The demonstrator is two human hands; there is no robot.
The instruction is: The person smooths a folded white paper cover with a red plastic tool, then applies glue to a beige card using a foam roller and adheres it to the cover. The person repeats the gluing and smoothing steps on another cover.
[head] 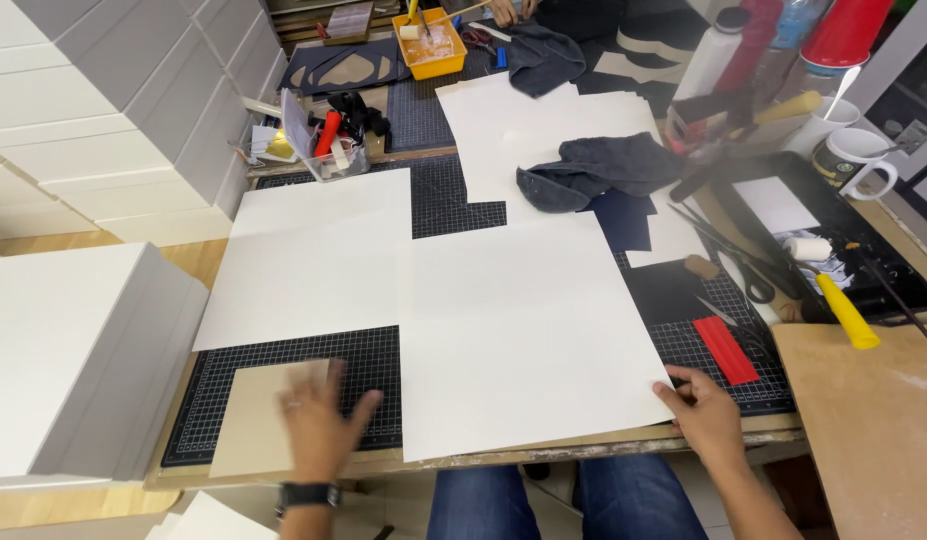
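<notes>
Under the left hand (319,425) lies a square of tan board (259,420), flat on the black cutting mat (384,365) at the near-left edge of the bench. That hand is blurred; its fingers are spread and pressed on the board's right half, palm down, closed around nothing. The right hand (706,415) rests on the near-right corner of a large white sheet (529,335), thumb on top of the paper; whether any finger is curled beneath the edge cannot be told.

Judged from its look, the board is stiff and light and should slide readily on the mat, so it is best taken by an edge. The sheet looks thin, limp and easily creased; it would want support at two corners rather than one.

Beyond the left hand a second white sheet (309,255) overlaps the mat. To the right of the right hand lie a red strip (726,350) and a yellow-handled roller (834,290). Farther off, a dark cloth (599,170) sits on more paper.
</notes>
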